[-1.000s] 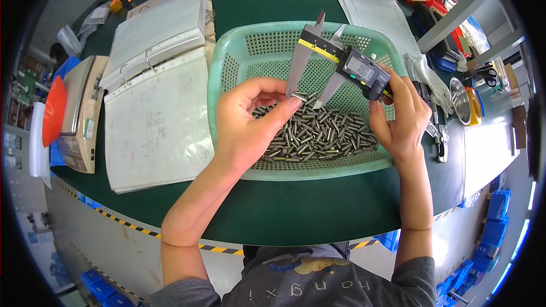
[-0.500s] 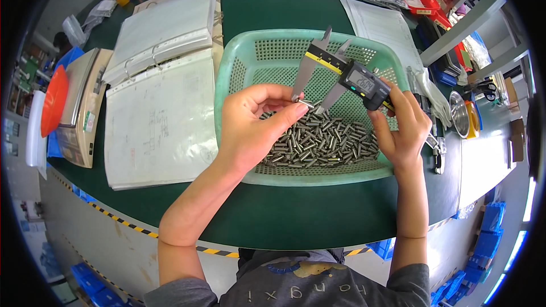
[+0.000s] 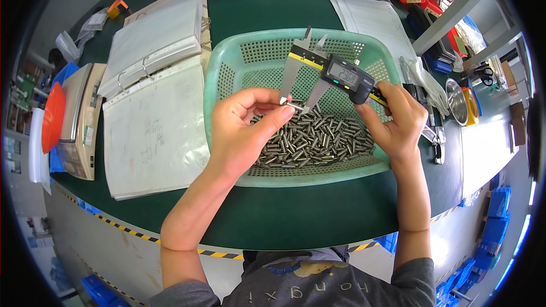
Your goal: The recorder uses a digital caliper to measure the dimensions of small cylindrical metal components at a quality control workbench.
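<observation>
My right hand [image 3: 397,120] is closed round the slide end of a digital caliper [image 3: 344,76], which slants across above a pale green plastic basket [image 3: 307,181]. Between thumb and fingers, my left hand [image 3: 243,128] pinches a small metal pin [image 3: 295,106]. The pin lies between the caliper's two long jaws, nearly level; whether both jaws touch its ends I cannot tell. Below, many similar short metal pins [image 3: 318,142] lie heaped in the near part of the basket. The tips of my left fingers are partly hidden behind the pin and the jaw.
Left of the basket lies an open ring binder [image 3: 153,131] with sheets in clear sleeves, and beyond it a weighing scale [image 3: 79,125]. White gloves [image 3: 429,88], a metal bowl [image 3: 456,101] and paper sheets [image 3: 372,25] are on the right. A co-worker's purple sleeve shows at the far right.
The caliper jaws have come closer together around the pin. Both hands and the caliper sit slightly further left in the picture, and the whole view has shifted a little.
</observation>
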A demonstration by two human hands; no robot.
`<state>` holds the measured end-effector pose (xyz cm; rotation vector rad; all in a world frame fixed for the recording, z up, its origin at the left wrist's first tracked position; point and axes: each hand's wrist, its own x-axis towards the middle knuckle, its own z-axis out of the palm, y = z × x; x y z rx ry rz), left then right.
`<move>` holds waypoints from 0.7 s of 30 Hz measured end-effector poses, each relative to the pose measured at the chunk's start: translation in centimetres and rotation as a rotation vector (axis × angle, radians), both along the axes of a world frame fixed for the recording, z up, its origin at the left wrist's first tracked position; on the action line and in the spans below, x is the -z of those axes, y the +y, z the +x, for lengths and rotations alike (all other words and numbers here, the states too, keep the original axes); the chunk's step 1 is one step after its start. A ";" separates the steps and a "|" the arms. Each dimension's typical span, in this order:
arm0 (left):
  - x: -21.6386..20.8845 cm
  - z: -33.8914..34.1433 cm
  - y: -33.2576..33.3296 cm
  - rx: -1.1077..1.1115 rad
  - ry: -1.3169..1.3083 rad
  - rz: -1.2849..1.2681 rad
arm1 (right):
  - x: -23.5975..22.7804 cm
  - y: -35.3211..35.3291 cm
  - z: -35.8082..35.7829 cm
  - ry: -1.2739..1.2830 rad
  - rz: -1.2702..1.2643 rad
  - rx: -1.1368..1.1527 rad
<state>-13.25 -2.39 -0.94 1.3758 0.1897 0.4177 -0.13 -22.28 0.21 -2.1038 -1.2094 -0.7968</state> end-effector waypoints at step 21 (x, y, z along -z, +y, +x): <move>0.7 0.4 0.0 -0.151 0.169 0.604 | 0.3 0.2 0.0 -0.024 -0.037 0.039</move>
